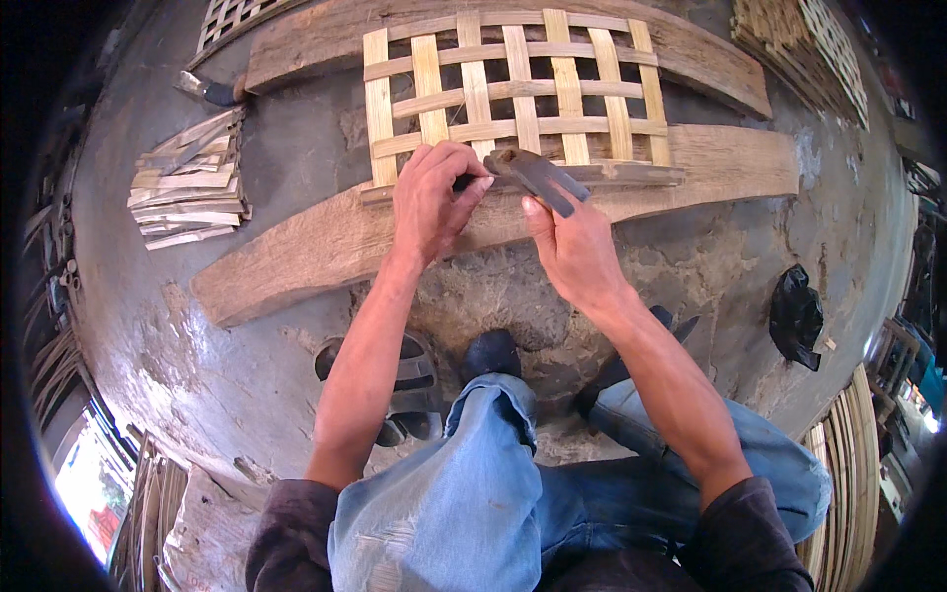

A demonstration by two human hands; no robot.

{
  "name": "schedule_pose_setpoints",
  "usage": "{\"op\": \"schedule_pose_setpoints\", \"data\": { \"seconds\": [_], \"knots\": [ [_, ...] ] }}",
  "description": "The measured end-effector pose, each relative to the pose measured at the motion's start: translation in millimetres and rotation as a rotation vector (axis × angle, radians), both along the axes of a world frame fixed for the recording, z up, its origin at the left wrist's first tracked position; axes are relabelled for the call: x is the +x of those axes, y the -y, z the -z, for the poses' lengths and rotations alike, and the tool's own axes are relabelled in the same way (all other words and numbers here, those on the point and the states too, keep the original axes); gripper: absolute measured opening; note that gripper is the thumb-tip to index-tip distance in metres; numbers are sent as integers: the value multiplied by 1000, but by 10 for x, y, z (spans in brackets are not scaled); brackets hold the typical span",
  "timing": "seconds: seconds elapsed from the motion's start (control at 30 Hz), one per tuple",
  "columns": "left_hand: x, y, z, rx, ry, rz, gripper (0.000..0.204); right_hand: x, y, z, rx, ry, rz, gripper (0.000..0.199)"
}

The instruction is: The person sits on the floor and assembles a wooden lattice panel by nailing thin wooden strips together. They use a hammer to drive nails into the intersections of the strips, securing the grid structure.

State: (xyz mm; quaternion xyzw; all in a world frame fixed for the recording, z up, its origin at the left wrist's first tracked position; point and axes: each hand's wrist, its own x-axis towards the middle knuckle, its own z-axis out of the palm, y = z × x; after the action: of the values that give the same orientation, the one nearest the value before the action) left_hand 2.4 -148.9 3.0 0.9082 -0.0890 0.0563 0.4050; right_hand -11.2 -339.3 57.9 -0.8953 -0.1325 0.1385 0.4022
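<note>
A woven lattice panel of pale bamboo strips (pixel 518 84) rests across the wooden boards in front of me. Along its near edge runs a narrow dark wooden batten (pixel 636 176). My left hand (pixel 432 202) is closed in a pinch at the batten's left part; whatever sits between thumb and fingertip is too small to make out. Just right of it, my right hand (pixel 580 247) grips a dark, flat metal blade-like tool (pixel 541 180). The tool slants over the batten, its brownish far end close to my left fingertips. Its handle, if any, is hidden in my palm.
The near thick wooden board (pixel 286 261) and the far one (pixel 326 44) lie on the concrete floor. At left is a pile of short bamboo slats (pixel 192 187), below a brush-like tool (pixel 205 89). Sandals (pixel 414 390) and a black plastic bag (pixel 795 316) lie nearer.
</note>
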Motion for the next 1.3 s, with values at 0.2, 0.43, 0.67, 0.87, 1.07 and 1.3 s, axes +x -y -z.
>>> {"op": "schedule_pose_setpoints", "data": {
  "seconds": [0.2, 0.43, 0.67, 0.87, 1.07, 1.3],
  "knots": [
    [14, 7, -6, -9, 2, 4, 15, 28, -8, 14, -10, 17, -16, 26],
    [27, -9, 32, 2, 10, -11, 16, -11, -33, -55, 4, 12, -6, 29],
    [-11, 14, -3, -10, -116, -21, 18, 31, -38, -28, -28, 28, 43, 26],
    [-8, 11, -2, -5, -8, -38, 15, 166, -254, 54, 69, -6, 204, 34],
    [7, 38, 4, 20, -49, -76, 14, 302, -431, 238, 162, -7, 323, 39],
    [-7, 24, -10, 33, -66, -80, 13, 292, -415, 257, 159, -21, 316, 38]
  ]
}}
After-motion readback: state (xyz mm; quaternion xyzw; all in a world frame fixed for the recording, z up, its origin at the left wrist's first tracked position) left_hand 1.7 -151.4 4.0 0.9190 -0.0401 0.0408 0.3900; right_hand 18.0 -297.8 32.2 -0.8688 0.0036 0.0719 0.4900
